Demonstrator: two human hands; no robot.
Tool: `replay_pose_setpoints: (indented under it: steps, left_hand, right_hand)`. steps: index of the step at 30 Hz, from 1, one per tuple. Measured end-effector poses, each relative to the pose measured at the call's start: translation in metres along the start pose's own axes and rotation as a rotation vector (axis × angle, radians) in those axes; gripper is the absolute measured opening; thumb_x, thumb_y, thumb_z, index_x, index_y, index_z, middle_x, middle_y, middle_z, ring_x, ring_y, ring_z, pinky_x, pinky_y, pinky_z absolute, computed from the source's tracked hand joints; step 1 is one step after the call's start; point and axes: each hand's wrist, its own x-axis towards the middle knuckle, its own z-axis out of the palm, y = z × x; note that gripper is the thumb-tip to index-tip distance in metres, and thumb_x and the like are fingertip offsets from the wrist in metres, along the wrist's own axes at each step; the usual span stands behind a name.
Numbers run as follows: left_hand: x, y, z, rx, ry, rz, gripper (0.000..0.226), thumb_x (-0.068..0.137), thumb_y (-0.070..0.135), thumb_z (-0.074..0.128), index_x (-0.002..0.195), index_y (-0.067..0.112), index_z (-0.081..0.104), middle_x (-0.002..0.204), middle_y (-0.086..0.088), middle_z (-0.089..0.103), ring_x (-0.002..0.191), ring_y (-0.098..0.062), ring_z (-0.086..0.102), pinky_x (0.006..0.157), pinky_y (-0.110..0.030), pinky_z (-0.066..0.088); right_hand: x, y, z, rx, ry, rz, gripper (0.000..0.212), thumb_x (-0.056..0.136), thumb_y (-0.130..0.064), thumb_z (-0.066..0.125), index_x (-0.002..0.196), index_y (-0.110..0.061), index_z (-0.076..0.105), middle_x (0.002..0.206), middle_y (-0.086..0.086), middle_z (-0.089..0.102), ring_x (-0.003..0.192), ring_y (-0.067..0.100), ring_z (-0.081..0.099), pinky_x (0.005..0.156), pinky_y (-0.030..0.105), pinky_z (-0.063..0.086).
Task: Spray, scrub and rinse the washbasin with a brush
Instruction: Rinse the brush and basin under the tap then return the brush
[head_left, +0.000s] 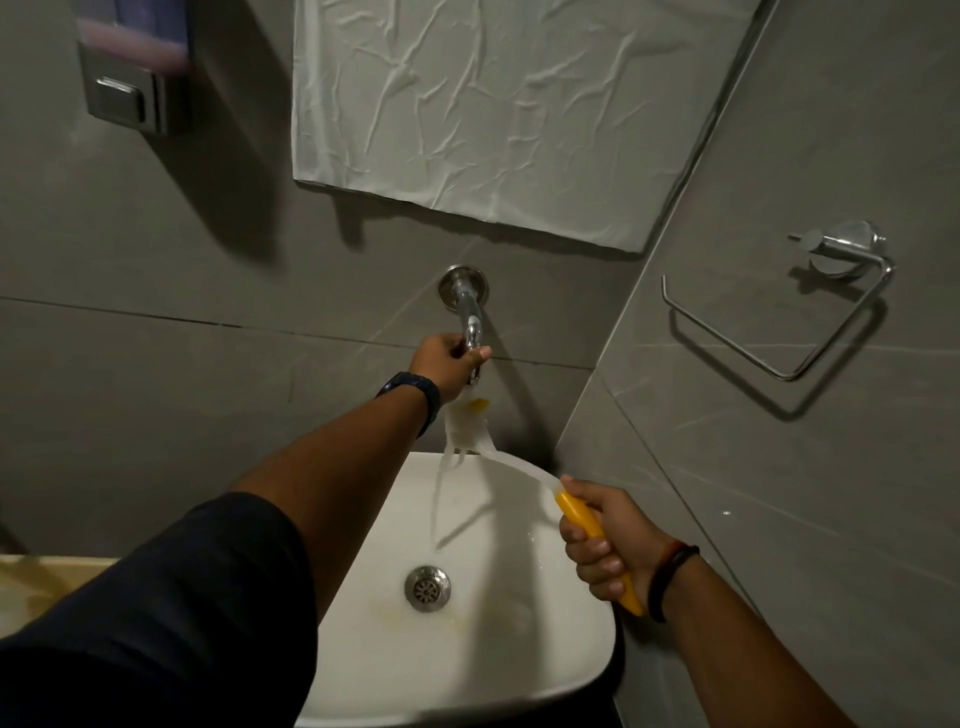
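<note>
A white washbasin sits below me with a metal drain at its bottom. On the grey wall above it is a chrome tap. My left hand is closed around the tap's lower end. Water pours from the tap over the head of a brush and runs down into the basin. My right hand grips the brush's yellow handle over the basin's right rim. The brush's white neck reaches up to the tap.
A sheet of crumpled white paper covers the wall above the tap. A metal soap dispenser hangs at the upper left. A chrome towel ring is on the right wall. A beige counter edge lies left of the basin.
</note>
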Motion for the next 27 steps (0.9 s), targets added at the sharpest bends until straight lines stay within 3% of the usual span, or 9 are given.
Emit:
replay_pose_setpoints:
  steps: [5, 9, 11, 16, 20, 22, 25, 27]
  left_hand:
    - [0.001, -0.002, 0.000, 0.014, 0.008, 0.005, 0.014, 0.088, 0.033, 0.059, 0.084, 0.020, 0.060, 0.079, -0.001, 0.063, 0.074, -0.012, 0.058, 0.057, -0.023, 0.037]
    - [0.001, -0.005, 0.002, -0.002, 0.019, 0.016, 0.016, 0.088, 0.033, 0.060, 0.089, 0.017, 0.061, 0.078, -0.002, 0.063, 0.073, -0.014, 0.058, 0.057, -0.023, 0.038]
    - [0.000, -0.005, 0.002, 0.001, 0.024, 0.019, 0.017, 0.088, 0.033, 0.060, 0.091, 0.016, 0.062, 0.079, -0.002, 0.063, 0.073, -0.014, 0.058, 0.057, -0.023, 0.038]
    - [-0.001, -0.006, 0.000, 0.006, 0.006, 0.019, 0.016, 0.088, 0.031, 0.060, 0.091, 0.016, 0.062, 0.077, -0.001, 0.063, 0.074, -0.013, 0.058, 0.060, -0.025, 0.039]
    - [-0.001, -0.007, 0.001, 0.045, 0.020, 0.045, 0.017, 0.088, 0.027, 0.061, 0.097, 0.012, 0.062, 0.085, -0.006, 0.065, 0.081, -0.021, 0.061, 0.076, -0.036, 0.049]
    - [-0.001, -0.006, 0.007, 0.175, 0.110, 0.069, 0.023, 0.087, 0.030, 0.062, 0.101, 0.012, 0.060, 0.092, -0.012, 0.064, 0.086, -0.025, 0.060, 0.080, -0.042, 0.052]
    - [-0.007, -0.005, 0.020, 0.577, 0.329, 0.149, 0.035, 0.086, 0.039, 0.060, 0.109, 0.013, 0.055, 0.097, -0.013, 0.055, 0.091, -0.028, 0.052, 0.078, -0.043, 0.049]
    - [-0.011, -0.004, 0.023, 0.653, 0.393, 0.172, 0.039, 0.086, 0.041, 0.059, 0.111, 0.011, 0.053, 0.098, -0.014, 0.055, 0.091, -0.030, 0.051, 0.076, -0.043, 0.049]
  right_hand:
    - [0.005, -0.004, 0.007, -0.127, 0.085, -0.024, 0.060, 0.088, -0.063, 0.041, 0.049, -0.017, 0.042, 0.038, -0.003, 0.030, 0.028, 0.009, 0.022, 0.031, 0.015, 0.019]
    - [0.014, -0.001, 0.017, -0.382, 0.341, -0.270, 0.054, 0.088, -0.057, 0.051, 0.051, -0.022, 0.033, 0.043, -0.003, 0.029, 0.032, 0.011, 0.020, 0.037, 0.017, 0.016]
    - [0.018, -0.001, 0.019, -0.419, 0.384, -0.331, 0.052, 0.088, -0.053, 0.053, 0.052, -0.022, 0.031, 0.043, -0.004, 0.029, 0.032, 0.011, 0.021, 0.036, 0.017, 0.017]
    - [0.012, -0.005, 0.016, -0.211, 0.185, -0.036, 0.060, 0.088, -0.063, 0.042, 0.049, -0.017, 0.042, 0.038, -0.004, 0.032, 0.028, 0.009, 0.023, 0.030, 0.016, 0.020]
    - [0.013, -0.004, 0.014, -0.123, 0.118, -0.017, 0.063, 0.090, -0.060, 0.041, 0.045, -0.015, 0.046, 0.037, -0.002, 0.033, 0.027, 0.009, 0.026, 0.029, 0.016, 0.024]
    - [0.012, -0.003, 0.014, -0.132, 0.129, -0.013, 0.063, 0.090, -0.061, 0.041, 0.046, -0.015, 0.045, 0.037, -0.002, 0.033, 0.027, 0.009, 0.026, 0.029, 0.016, 0.023]
    - [0.013, -0.001, 0.014, -0.185, 0.182, -0.040, 0.061, 0.088, -0.063, 0.042, 0.047, -0.017, 0.042, 0.038, -0.003, 0.031, 0.029, 0.010, 0.022, 0.033, 0.017, 0.019]
    - [0.014, 0.002, 0.013, -0.265, 0.228, -0.094, 0.060, 0.086, -0.064, 0.044, 0.047, -0.019, 0.039, 0.039, -0.003, 0.030, 0.031, 0.010, 0.020, 0.036, 0.018, 0.015]
